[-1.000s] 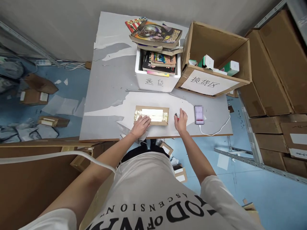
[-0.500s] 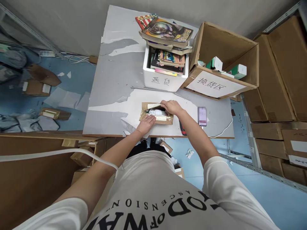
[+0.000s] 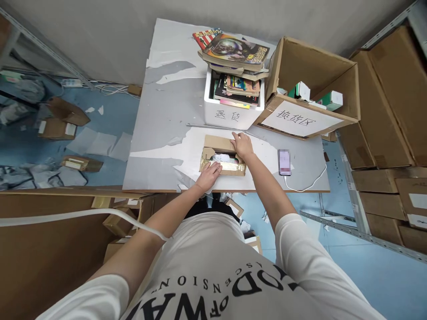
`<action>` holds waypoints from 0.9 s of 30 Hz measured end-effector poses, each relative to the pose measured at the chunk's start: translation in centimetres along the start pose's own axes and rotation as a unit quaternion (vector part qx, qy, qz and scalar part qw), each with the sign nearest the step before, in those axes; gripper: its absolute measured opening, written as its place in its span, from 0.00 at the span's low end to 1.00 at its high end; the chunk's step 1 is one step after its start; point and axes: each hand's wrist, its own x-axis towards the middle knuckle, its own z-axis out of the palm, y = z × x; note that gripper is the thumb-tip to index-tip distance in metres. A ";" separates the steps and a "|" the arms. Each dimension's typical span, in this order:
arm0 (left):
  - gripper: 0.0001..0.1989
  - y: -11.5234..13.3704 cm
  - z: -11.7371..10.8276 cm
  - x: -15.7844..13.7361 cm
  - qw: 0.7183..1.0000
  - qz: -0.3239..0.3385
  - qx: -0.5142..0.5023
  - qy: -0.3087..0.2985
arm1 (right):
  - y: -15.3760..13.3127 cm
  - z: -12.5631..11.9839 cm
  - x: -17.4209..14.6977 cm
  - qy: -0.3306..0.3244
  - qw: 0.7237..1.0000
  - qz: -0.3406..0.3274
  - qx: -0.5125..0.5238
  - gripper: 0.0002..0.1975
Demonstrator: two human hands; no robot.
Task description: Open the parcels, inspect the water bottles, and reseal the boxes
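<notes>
A small cardboard box (image 3: 230, 167) lies on the table before me, its lid (image 3: 218, 142) folded up toward the back. Inside shows a white wrapped item (image 3: 220, 158) that I cannot name. Shiny tape and a white label cover the front of the box. My left hand (image 3: 208, 176) rests on the box's front left part, fingers stretched out over its edge. At the lid's right end, my right hand (image 3: 243, 144) has its fingers closed around the cardboard edge.
Behind the box stands a white bin (image 3: 233, 114) piled with books (image 3: 235, 51). To its right is a large open carton (image 3: 310, 118) holding green-and-white boxes. A phone (image 3: 284, 162) on a white cable lies at the right. Stacked cartons (image 3: 383, 106) line the right side.
The lid, partly lowered over the opening before, is now swung back, showing more of the inside. My right hand has moved with it to the lid's right end. My left hand stays at the front.
</notes>
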 end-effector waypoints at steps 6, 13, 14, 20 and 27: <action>0.26 -1.8 -3.6 -0.2 0.998 0.011 -0.041 0.047 | -1.5 0.2 -5.8 0.030 0.965 -0.261 -0.002 0.20; 0.57 -7.7 -6.3 0.9 0.996 -0.010 -0.069 -0.059 | -4.1 -0.1 -9.3 -0.091 0.984 -0.150 -0.018 0.29; 0.57 -8.3 -6.1 1.1 0.994 0.002 -0.086 -0.066 | -4.5 -0.1 -9.4 -0.091 0.986 -0.134 -0.024 0.24; 0.47 -8.9 -5.5 1.6 0.992 -0.025 -0.110 -0.057 | -6.0 2.5 -12.7 -0.021 0.988 -0.143 -0.058 0.13; 0.50 -8.1 -8.5 1.4 0.985 -0.009 -0.002 -0.175 | -4.4 4.3 -15.7 0.027 0.978 -0.160 0.132 0.14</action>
